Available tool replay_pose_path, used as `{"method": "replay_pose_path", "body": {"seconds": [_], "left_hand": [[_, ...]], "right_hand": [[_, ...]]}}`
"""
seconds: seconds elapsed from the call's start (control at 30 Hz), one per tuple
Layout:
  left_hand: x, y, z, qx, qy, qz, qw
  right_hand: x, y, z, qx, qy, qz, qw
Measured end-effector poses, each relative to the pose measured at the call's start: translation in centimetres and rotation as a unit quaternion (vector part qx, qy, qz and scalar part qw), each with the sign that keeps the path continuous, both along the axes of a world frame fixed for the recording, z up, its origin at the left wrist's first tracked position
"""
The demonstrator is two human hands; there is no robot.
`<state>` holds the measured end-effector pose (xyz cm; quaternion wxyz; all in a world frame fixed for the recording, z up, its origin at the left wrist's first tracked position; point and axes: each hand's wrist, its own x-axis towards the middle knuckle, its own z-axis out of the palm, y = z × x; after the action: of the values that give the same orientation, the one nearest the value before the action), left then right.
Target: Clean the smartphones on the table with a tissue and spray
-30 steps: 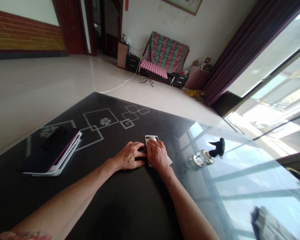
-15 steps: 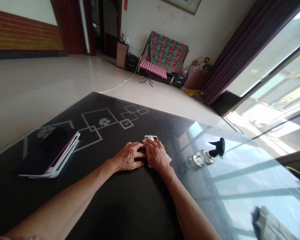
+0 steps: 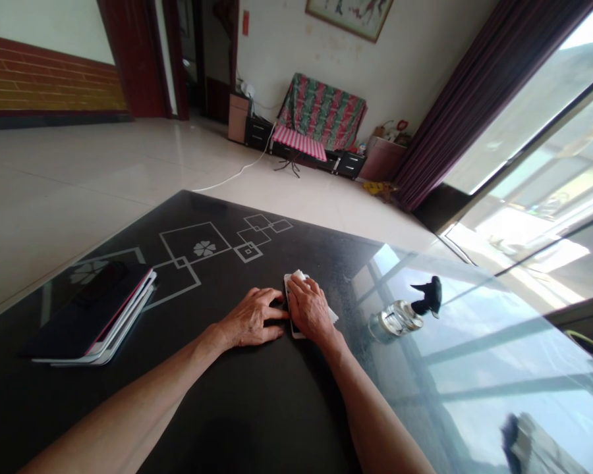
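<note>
A white-edged smartphone lies flat on the dark glossy table, mostly covered by my right hand. Under that hand's fingers is a crumpled white cloth, pressed down against the phone. My left hand rests on the tabletop just left of the phone, fingers spread and bent, with fingertips at its left edge. What lies beneath my right palm is hidden.
A clear spray bottle with a black trigger head lies on its side to the right. Left stands a stack of tablets or slim devices topped by a dark case. A blurred grey cloth-like item is at the lower right.
My right hand shifts slightly down over the phone, showing more of the phone's left edge. The left hand stays beside it. The camera view has tilted up a little.
</note>
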<state>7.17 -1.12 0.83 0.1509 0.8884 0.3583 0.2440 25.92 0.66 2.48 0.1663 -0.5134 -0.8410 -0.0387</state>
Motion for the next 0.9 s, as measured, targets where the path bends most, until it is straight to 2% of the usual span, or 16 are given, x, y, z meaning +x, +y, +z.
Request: {"method": "replay_pose_path", "body": {"seconds": [0.13,0.37,0.43,0.6,0.9], "left_hand": [[0.07,-0.23,0.19,-0.003,0.006,0.007,1.000],[0.02,-0.02,-0.01,-0.008,0.012,0.005,1.000],[0.01,0.00,0.04,-0.012,0.016,0.007,1.000],[0.12,-0.20,0.46,-0.011,0.024,0.011,1.000],[-0.01,0.18,0.02,0.005,0.033,0.007,0.999]], "right_hand": [[-0.05,0.10,0.28,0.004,-0.001,0.008,1.000],[0.31,0.44,-0.47,0.019,0.015,-0.090,0.996],[0.17,0.34,-0.48,0.021,0.023,-0.077,0.997],[-0.45,-0.13,0.18,0.012,0.039,0.018,0.999],[0.34,0.01,0.26,0.015,0.049,-0.066,0.996]]}}
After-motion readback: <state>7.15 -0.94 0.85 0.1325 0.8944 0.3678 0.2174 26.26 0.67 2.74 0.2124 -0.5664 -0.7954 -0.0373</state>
